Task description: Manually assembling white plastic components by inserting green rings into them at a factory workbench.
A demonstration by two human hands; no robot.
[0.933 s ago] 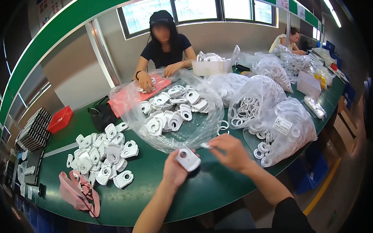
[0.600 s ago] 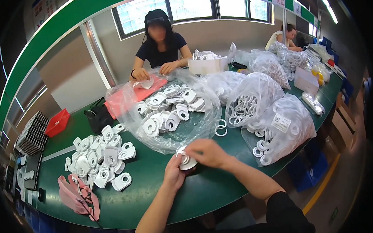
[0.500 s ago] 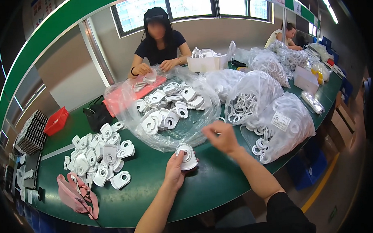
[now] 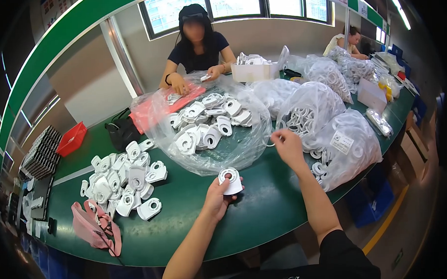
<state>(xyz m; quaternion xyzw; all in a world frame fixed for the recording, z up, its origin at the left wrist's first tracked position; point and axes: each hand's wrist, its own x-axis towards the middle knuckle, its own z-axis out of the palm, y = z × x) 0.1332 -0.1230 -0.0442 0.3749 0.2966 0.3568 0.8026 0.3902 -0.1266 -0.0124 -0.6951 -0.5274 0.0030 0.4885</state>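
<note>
My left hand is closed round a white plastic piece, flat with a round hole at its top, thumb at the hole. To the right, my right hand has its fingers pinched at a thin white ring at the clear bag's edge; the fingertips partly cover it. Beyond my hands, a pile of similar white pieces lies on an opened clear plastic bag. More such pieces are heaped on the table at left. Clear bags of white rings stand beyond my right hand.
A pink strap pouch lies at the green table's left front. Farther back are a black bag, a red bin and a white box of parts. A co-worker handles pieces across the table; another person sits far right.
My right hand has moved right and its fingers have come to the white ring. My left hand still holds the white piece. The co-worker's hands have moved apart. The whole view has shifted slightly.
</note>
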